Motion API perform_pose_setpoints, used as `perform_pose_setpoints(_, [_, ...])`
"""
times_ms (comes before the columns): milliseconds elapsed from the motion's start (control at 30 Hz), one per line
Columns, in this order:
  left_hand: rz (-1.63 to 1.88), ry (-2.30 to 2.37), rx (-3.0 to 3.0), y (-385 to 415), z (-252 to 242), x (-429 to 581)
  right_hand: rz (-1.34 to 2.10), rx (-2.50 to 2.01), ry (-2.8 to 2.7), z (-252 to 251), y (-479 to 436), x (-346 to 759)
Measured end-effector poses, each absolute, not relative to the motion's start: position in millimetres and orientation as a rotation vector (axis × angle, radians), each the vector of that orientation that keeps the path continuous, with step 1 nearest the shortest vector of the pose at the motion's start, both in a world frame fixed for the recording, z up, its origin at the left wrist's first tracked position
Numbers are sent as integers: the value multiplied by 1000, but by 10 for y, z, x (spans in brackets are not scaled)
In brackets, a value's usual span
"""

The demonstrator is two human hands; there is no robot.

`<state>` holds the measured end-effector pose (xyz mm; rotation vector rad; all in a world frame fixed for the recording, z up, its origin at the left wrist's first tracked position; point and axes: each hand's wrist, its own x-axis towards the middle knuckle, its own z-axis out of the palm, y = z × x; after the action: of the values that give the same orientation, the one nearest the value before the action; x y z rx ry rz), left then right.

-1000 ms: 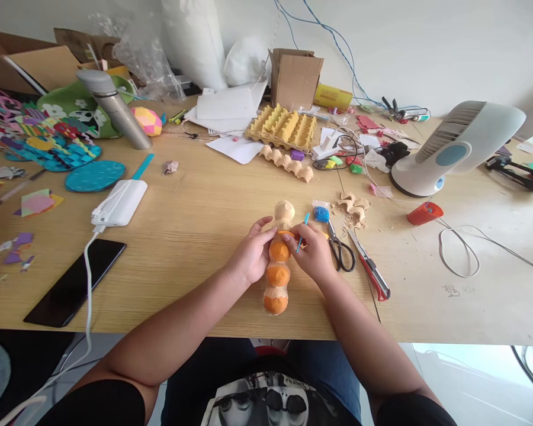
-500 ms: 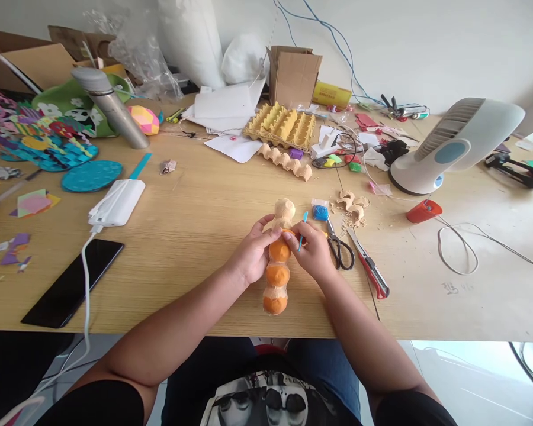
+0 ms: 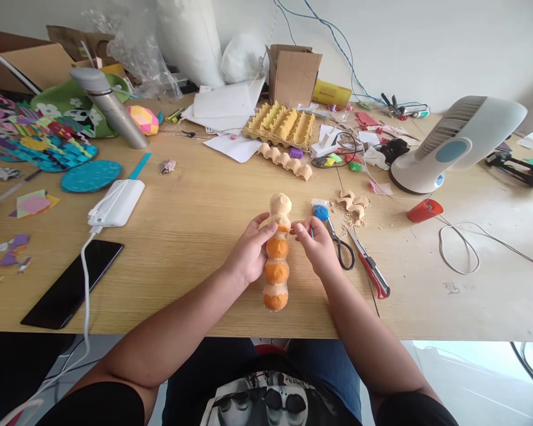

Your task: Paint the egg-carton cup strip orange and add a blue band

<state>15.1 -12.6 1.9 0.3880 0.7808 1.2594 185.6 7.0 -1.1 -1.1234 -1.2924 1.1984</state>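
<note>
The left hand (image 3: 249, 252) pinches the bumpy strip (image 3: 276, 273); the right hand (image 3: 318, 245), maybe touching it, curls round a blue stick (image 3: 311, 233). Squeezing hard could dent the strip.

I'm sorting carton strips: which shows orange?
The held strip, in the left hand; the bare strip by the yellow tray and cut pieces near scissors show none.

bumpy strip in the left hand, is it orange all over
No, the bumpy strip in the left hand has orange on its nearer bumps, but its far end is pale beige.
</note>
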Motion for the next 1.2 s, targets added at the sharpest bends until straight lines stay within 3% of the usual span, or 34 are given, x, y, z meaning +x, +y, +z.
perform_pose_setpoints(133, [1299,766,385,-121,13,166,1438,-964,-1184,20,20,1768])
perform_pose_setpoints(500, [1336,754,478,-172,66,216,1576,-739,-863,-15,-40,1625])
perform_pose_setpoints(1200, [1374,781,567,-209,105,229,1465,-820,-980,-24,-56,1624])
